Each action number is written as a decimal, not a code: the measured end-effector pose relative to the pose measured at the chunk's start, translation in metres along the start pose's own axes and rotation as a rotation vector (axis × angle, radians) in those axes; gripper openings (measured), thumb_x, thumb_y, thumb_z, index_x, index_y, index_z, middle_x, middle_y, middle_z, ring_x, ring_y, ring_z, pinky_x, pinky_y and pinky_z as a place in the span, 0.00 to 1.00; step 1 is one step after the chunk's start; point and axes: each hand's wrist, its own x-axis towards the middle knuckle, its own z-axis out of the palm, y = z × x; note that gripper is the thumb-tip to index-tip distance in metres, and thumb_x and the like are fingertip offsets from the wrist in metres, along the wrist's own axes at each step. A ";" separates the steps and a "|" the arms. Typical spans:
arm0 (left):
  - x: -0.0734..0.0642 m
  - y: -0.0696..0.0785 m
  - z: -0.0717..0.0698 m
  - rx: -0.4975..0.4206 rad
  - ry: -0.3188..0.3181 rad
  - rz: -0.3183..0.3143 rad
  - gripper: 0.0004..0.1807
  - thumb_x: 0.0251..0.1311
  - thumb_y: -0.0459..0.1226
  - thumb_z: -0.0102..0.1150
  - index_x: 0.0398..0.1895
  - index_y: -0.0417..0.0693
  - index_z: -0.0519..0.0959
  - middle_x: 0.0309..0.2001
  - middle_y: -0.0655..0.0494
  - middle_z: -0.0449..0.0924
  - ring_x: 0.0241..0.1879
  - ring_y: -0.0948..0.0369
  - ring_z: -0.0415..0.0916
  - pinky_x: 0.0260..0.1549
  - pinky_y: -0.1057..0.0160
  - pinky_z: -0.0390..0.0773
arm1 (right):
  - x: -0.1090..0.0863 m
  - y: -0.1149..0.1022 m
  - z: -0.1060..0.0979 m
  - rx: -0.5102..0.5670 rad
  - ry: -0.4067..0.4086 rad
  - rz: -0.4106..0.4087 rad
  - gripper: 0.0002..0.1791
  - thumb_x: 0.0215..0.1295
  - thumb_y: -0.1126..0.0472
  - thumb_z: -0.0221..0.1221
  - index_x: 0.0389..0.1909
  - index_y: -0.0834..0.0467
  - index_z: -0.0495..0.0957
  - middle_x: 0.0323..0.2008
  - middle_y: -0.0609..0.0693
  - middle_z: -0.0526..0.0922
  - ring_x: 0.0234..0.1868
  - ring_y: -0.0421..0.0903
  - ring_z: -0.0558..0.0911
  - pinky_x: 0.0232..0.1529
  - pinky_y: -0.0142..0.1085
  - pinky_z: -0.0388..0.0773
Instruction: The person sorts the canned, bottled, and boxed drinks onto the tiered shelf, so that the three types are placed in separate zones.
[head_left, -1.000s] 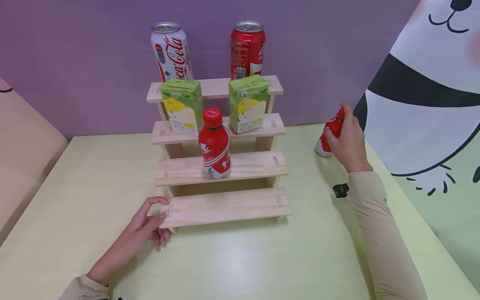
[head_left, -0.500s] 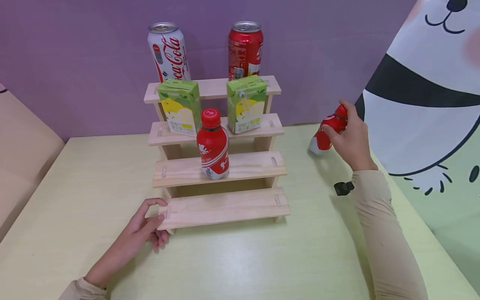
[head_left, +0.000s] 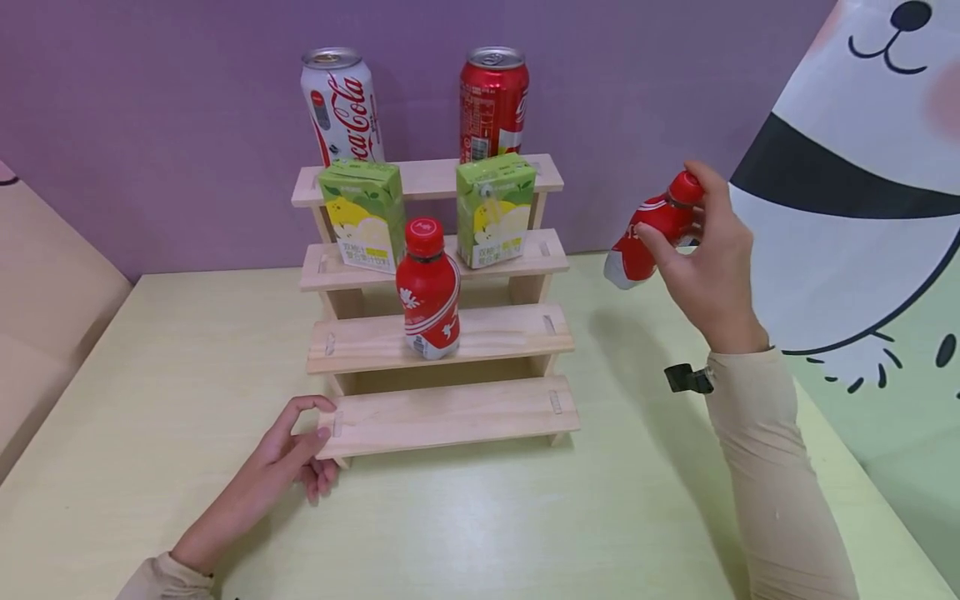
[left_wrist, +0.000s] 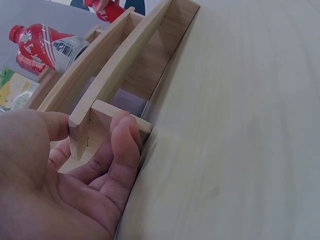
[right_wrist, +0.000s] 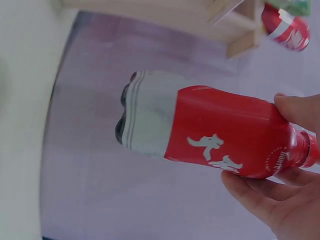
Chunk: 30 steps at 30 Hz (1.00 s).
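My right hand grips a small red bottle with a red cap and a whitish base. It is tilted and raised above the table, right of the wooden stepped shelf. In the right wrist view, thumb and fingers wrap the bottle near its neck. With its thumb and fingers, my left hand pinches the left end of the lowest step. The left wrist view shows those fingers around the step's end and its support. A second red bottle stands upright on the step above.
Two green juice boxes stand on the third step up. On the top step are a white cola can and a red can. A purple wall rises behind the table.
My right hand has lifted the bottle off the table and tilted it further, its base swinging left. My left hand keeps its place on the shelf.
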 end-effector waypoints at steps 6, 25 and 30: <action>0.000 -0.001 0.002 -0.004 0.003 -0.001 0.16 0.80 0.38 0.40 0.64 0.47 0.55 0.26 0.38 0.77 0.20 0.50 0.75 0.19 0.56 0.80 | -0.006 -0.028 0.005 0.039 0.046 -0.120 0.45 0.55 0.66 0.73 0.72 0.48 0.61 0.63 0.52 0.75 0.57 0.49 0.78 0.54 0.22 0.72; 0.000 0.001 0.002 0.009 0.008 0.000 0.16 0.80 0.39 0.40 0.64 0.47 0.55 0.26 0.38 0.78 0.20 0.51 0.75 0.18 0.56 0.80 | -0.029 -0.085 0.019 0.150 0.129 -0.384 0.41 0.51 0.72 0.73 0.66 0.61 0.67 0.63 0.55 0.75 0.60 0.50 0.77 0.58 0.35 0.76; 0.000 0.000 0.001 -0.003 0.000 0.013 0.16 0.80 0.38 0.40 0.64 0.47 0.55 0.25 0.37 0.77 0.20 0.50 0.75 0.18 0.56 0.80 | -0.039 -0.093 0.040 0.230 0.090 -0.443 0.41 0.49 0.74 0.73 0.65 0.65 0.67 0.62 0.59 0.75 0.61 0.52 0.77 0.60 0.42 0.77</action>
